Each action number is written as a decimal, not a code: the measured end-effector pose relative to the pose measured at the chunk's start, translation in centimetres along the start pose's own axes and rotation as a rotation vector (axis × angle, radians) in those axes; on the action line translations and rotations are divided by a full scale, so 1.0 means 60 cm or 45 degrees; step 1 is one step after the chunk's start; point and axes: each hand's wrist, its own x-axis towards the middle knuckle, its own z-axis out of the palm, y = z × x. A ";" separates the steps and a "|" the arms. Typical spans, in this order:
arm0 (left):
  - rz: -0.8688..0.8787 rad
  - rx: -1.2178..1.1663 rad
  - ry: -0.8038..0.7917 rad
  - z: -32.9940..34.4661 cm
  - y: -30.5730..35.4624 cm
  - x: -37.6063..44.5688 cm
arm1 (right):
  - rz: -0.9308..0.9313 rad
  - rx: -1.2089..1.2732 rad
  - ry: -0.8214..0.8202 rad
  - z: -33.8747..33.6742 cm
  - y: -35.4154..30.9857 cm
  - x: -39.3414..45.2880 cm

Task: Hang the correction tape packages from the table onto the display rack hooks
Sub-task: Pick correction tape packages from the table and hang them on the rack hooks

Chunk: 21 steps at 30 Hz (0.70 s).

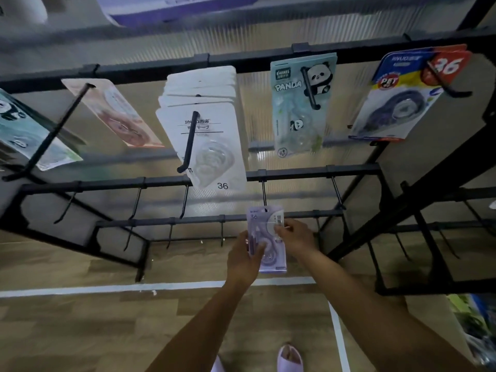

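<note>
Purple correction tape package [265, 237] sitting just below a lower-bar hook [264, 194] of the display rack [308, 170]. Left hand [245, 257] gripping its left edge; right hand [295, 237] pinching its right edge. White packages [204, 124] hanging above the hook.

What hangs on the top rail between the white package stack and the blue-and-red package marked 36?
In the head view, one pale green panda package hangs between the white package stack and the blue-and-red package.

Upright lilac correction tape package [266, 237], top at black hook [264, 196]
</note>
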 end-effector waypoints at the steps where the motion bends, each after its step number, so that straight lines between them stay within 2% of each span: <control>1: -0.006 -0.009 -0.008 0.002 -0.002 0.001 | -0.007 0.004 0.000 0.001 0.003 0.002; 6: 0.002 -0.034 -0.009 0.008 -0.006 -0.002 | -0.063 0.036 0.026 0.002 0.015 0.004; 11: -0.057 0.082 -0.018 0.011 -0.013 -0.004 | 0.002 0.111 0.052 0.011 0.033 0.004; 15: -0.078 0.234 -0.044 0.004 -0.016 0.010 | -0.039 -0.041 0.107 0.010 0.023 0.035; 18: -0.131 0.293 0.014 -0.009 -0.021 0.020 | -0.030 -0.212 0.158 0.008 0.005 0.076; 21: -0.144 0.349 0.021 -0.030 -0.022 0.026 | -0.048 -0.200 0.205 0.010 -0.013 0.117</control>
